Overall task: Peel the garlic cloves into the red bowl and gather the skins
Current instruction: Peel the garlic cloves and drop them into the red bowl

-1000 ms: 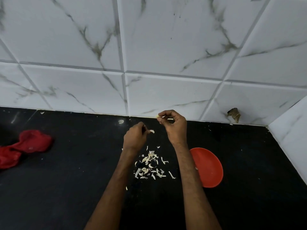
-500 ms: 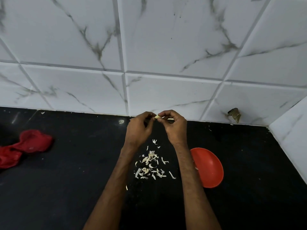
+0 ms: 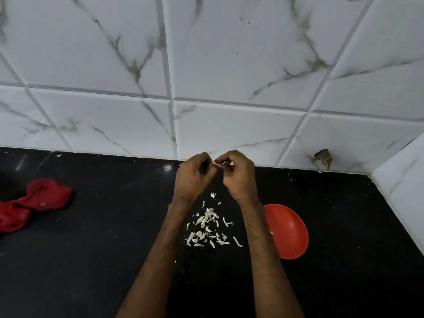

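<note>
Red bowl [image 3: 289, 232], black counter [image 3: 91, 260], grey-veined white tiles [image 3: 229, 53].

The garlic clove [image 3: 214, 163] is almost wholly covered by the curled fingers of the left hand [image 3: 195, 176] and right hand [image 3: 238, 177] that pinch it. Only a pale tip shows, so how much skin it carries cannot be determined. The right forearm [image 3: 259, 237] covers the left rim of the red bowl [image 3: 289, 232], where a pale speck [image 3: 271, 232] is too small to identify. The red cloth [image 3: 39, 198] is cut by the left edge and both forearms by the bottom edge, and the brown object [image 3: 323, 158] on the wall tile [image 3: 355, 143] cannot be identified.
</note>
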`<action>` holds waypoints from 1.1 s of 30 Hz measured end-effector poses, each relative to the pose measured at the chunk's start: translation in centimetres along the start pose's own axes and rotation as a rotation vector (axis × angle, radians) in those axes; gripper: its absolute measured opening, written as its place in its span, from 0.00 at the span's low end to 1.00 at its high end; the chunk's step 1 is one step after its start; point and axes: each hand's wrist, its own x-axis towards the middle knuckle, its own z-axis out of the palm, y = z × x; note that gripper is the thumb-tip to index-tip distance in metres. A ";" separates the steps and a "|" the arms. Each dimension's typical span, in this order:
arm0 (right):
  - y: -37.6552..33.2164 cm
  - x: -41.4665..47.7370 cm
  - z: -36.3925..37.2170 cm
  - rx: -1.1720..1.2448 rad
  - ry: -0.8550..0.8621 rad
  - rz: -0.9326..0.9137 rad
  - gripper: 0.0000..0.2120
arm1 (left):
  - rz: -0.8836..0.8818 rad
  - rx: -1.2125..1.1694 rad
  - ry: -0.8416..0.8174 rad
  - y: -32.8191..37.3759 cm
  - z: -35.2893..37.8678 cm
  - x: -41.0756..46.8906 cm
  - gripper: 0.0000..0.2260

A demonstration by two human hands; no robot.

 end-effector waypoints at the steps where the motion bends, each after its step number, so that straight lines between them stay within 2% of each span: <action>1: -0.1 0.0 0.0 0.011 -0.002 0.001 0.08 | -0.009 -0.022 0.009 0.0 0.0 0.0 0.06; 9: -0.3 -0.3 0.5 0.366 -0.021 0.220 0.10 | -0.131 -0.350 0.001 0.4 -0.3 0.0 0.07; 15: -0.3 -0.7 0.8 0.692 -0.106 0.391 0.12 | -0.162 -0.485 0.004 0.6 -0.2 0.0 0.08; 18: -0.4 -0.8 1.0 0.742 -0.149 0.386 0.14 | -0.174 -0.485 -0.003 0.3 -0.1 0.1 0.09; 22: -0.6 -0.9 1.1 0.766 -0.138 0.404 0.10 | -0.183 -0.506 -0.024 0.1 -0.2 0.1 0.09; 29: -0.1 -0.7 0.7 0.754 -0.001 0.454 0.08 | -0.237 -0.479 0.030 -0.9 -0.2 0.3 0.08; 31: -0.2 -0.6 0.7 0.734 0.034 0.441 0.08 | -0.226 -0.363 -0.007 -1.4 0.0 0.1 0.12; 33: -0.3 -0.5 0.9 0.711 0.077 0.421 0.08 | -0.220 -0.354 -0.052 -1.5 0.2 -0.1 0.11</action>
